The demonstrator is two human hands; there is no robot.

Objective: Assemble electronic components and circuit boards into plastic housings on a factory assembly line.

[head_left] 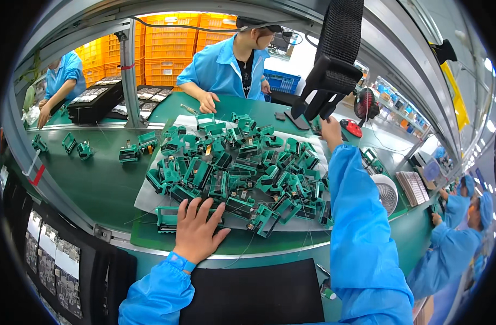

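My left hand (198, 232) lies palm down, fingers spread, over a green plastic frame part (167, 218) at the near edge of a large heap. The heap of green frame parts (242, 162), some with metal pieces and thin wires, covers a white sheet (145, 203). Stretched far forward, my right hand (331, 132) is beyond the heap's right side, its fingers drawn together. A black strap with a buckle (332, 73) hangs in front of its fingertips, so what they hold cannot be made out. Beside them is a dark flat item (297, 120).
A black mat (253, 292) lies before me. Racked circuit boards (56, 265) stand at left. Metal posts (130, 76) frame the bench. A co-worker (226, 65) stands opposite. A red device (351, 128), a white round perforated thing (386, 194) and a fan (365, 104) are at right.
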